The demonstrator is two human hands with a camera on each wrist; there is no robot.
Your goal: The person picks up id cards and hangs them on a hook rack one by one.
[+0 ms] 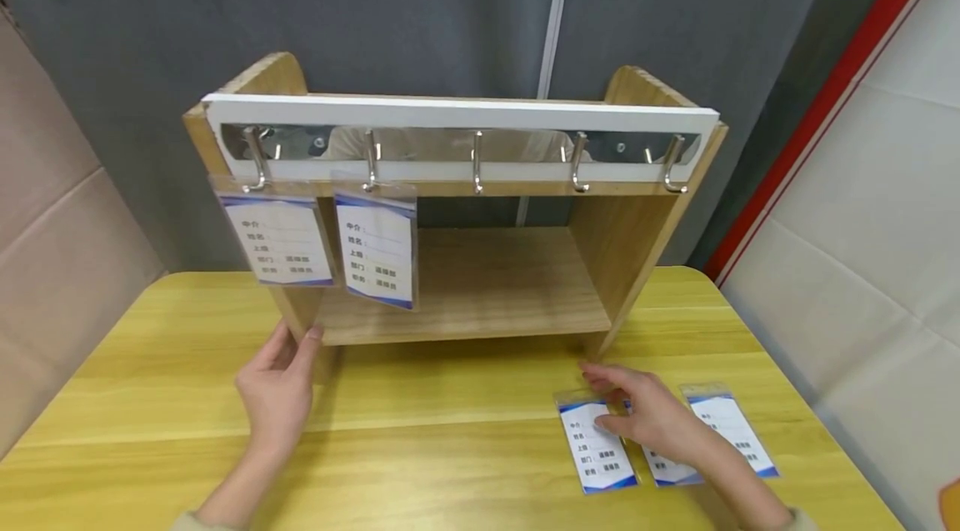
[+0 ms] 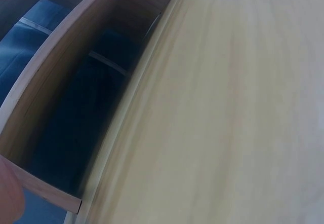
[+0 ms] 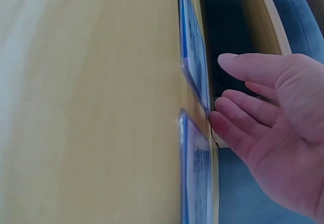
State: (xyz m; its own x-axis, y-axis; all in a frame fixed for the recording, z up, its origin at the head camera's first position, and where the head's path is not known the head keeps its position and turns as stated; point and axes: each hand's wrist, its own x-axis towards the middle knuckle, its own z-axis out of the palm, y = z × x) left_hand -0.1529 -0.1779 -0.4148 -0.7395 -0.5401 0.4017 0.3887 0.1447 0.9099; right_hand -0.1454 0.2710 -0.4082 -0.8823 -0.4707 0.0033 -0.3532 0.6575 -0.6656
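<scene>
Right hand point(image 1: 651, 416), fingers loosely spread and holding nothing, is over the tabletop point(image 1: 450, 468); the leftmost loose badge point(image 1: 597, 448) lies just to its left, long axis pointing roughly toward the person. Left hand point(image 1: 279, 393), farther away, grips the wooden rack point(image 1: 480, 289) low at its left side.

Shelf point(image 1: 480, 281) stood behind three cards point(image 1: 597, 448)

The shelf stood on the table point(image 1: 450, 464), with a curtain point(image 1: 420, 14) behind it. Five hooks point(image 1: 477, 164) lined its upper front rail point(image 1: 465, 110). Two other cards point(image 1: 277, 243) hung from the two leftmost hooks. The three lay side by side before the shelf's right end. The left hand point(image 1: 276, 398) was at the shelf's left side, the right hand point(image 1: 660, 418) over the middle card.
</scene>
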